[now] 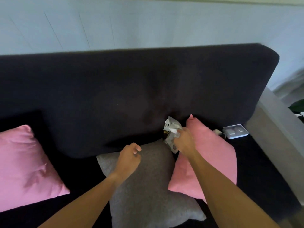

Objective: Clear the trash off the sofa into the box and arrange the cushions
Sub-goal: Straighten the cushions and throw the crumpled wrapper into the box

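Right hand (183, 140): grip closed on a crumpled wrapper (171, 130), white and silver with a dark printed patch; the fingers wrapped the wrapper's near side, and the wrapper stood up against the foot of the sofa backrest (131, 89), at the gap between two cushions.

Just right of the grip, and beneath the right forearm: pink cushion (218, 155), satin-like, lying tilted with one corner pointing up at the backrest.

Just left of and below the grip: grey cushion (148, 191), coarse-textured, lying flat on the seat; its right edge was tucked against the pink cushion.

Left hand (130, 157): grip empty, the fingers loosely curled inward, hovering over the far corner of the grey cushion; whether it touched the fabric could not be told.

Further right of the grip, past the pink cushion: small white box-like item (236, 131) at the seat's far corner, against the backrest; a small dark-and-white object (218, 132) lay beside it, too blurred to name.

Well left of the grip: second pink cushion (28, 167), lying flat on the seat at the left edge of view.

Surround: dark sofa seat (263, 170); pale wall (148, 27) behind the backrest; grey side panel (276, 134) at the sofa's right end.
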